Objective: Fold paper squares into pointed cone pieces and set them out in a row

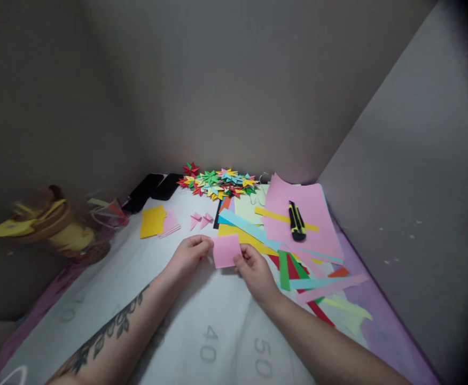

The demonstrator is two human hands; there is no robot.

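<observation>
Holding pink square (226,250) by both side edges, just above the desk (202,307). Far left of the grip: yellow sheet (153,221), then two small folded pink pieces (201,220), beyond and left.

Left hand (189,255): grip narrow, fingertips pinched on the square's left edge. Right hand (254,270): same, pinched on the right edge.

Right of the grip: loose coloured strips (294,272) just beside the right hand; utility knife (297,220) further out, lying on a pink sheet (318,214).

Risks, my read: thin paper, edge-only hold, so an uneven pull could crease or drop it. Right forearm could sweep the strips.

Square faces up, turned slightly, top edge rising rightward. Near-square, so no real long axis; the span between grips runs left-right.
</observation>
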